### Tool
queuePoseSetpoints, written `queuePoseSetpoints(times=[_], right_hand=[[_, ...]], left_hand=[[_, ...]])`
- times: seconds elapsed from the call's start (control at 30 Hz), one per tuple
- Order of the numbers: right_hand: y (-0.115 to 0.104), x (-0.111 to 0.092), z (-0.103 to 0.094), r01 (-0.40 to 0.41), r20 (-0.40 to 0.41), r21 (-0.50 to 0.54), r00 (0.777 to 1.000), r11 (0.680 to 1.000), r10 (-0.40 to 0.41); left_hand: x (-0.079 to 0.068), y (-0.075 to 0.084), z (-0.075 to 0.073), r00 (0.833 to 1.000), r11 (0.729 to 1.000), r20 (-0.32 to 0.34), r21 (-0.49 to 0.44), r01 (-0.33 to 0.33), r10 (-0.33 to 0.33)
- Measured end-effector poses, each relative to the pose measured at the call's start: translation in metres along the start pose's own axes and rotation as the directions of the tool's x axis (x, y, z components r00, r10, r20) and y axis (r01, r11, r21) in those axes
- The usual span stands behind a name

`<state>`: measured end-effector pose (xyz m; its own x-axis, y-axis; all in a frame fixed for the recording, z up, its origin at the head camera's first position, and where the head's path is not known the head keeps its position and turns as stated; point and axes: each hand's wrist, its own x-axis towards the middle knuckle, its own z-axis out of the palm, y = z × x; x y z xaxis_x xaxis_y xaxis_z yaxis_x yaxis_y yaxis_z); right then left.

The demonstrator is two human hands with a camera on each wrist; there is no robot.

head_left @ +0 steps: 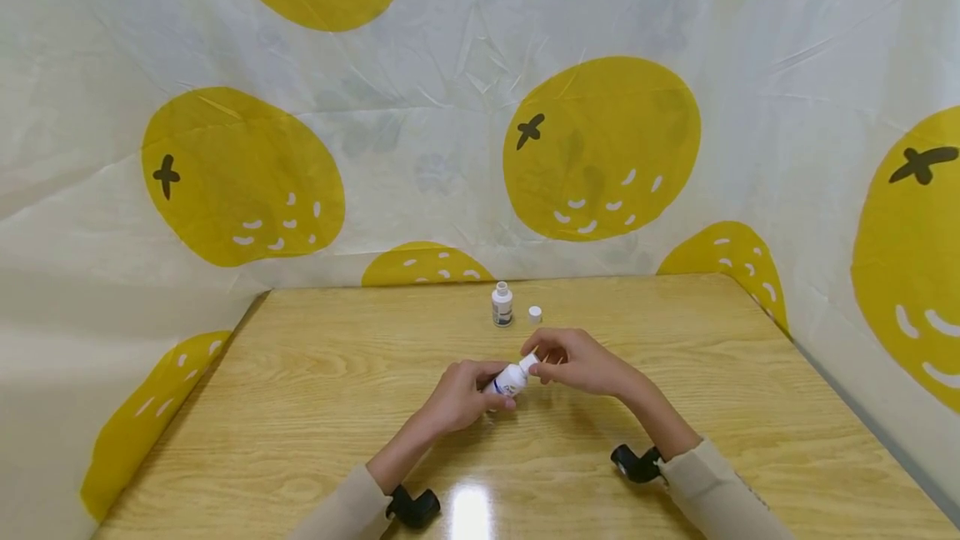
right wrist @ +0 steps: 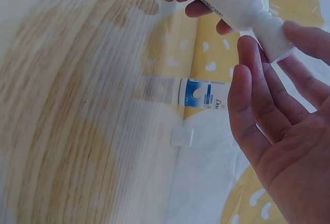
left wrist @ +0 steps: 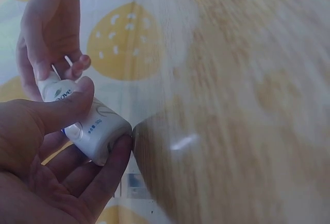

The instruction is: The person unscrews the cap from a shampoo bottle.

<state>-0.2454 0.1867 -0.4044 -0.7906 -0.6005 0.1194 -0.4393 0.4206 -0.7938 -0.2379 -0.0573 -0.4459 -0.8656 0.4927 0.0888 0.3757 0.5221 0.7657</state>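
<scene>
My left hand [head_left: 459,397] grips the body of a small white Dove bottle [left wrist: 105,126], its thumb across the front and its fingers round the back and base. The bottle is tilted, with its neck towards my right hand [head_left: 583,363]. That hand pinches the white cap [right wrist: 273,37] at the bottle's top between thumb and fingers. Whether the cap is threaded on or loose I cannot tell. Behind the hands stands a second white bottle [head_left: 502,307], upright with its neck bare. A white cap [head_left: 535,314] lies on the table just right of it.
The wood-grain table [head_left: 300,373] is bounded at the back and sides by a white cloth [head_left: 427,148] printed with yellow fruit. Black wrist cameras [head_left: 414,508] are strapped on both forearms. A bright reflection shows near the table's front.
</scene>
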Motion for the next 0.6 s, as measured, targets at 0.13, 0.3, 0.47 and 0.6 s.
queuePoseSetpoints(times=[0.13,0.3,0.47,0.6], right_hand=[[-0.0002,0.0004,0.0001,0.0,0.001,-0.003,1.0,1.0,0.0],[0.002,0.0002,0.0012,-0.042,0.012,0.004,0.999,0.999,0.042],[0.0036,-0.0006,0.0004,-0.066,0.024,0.019,0.998,0.998,0.065],[0.0027,-0.0001,-0.0005,-0.03,0.037,0.02,0.999,0.999,0.03]], left_hand=[[-0.0001,0.0004,-0.0002,1.0,1.0,0.004,-0.013,0.004,-0.004],[-0.0008,0.0002,0.0005,1.0,1.0,0.002,0.001,-0.006,0.006],[-0.0007,0.0003,0.001,1.0,1.0,0.0,0.005,-0.006,0.006],[-0.0003,0.0008,0.0004,1.0,1.0,-0.003,0.001,-0.004,0.004]])
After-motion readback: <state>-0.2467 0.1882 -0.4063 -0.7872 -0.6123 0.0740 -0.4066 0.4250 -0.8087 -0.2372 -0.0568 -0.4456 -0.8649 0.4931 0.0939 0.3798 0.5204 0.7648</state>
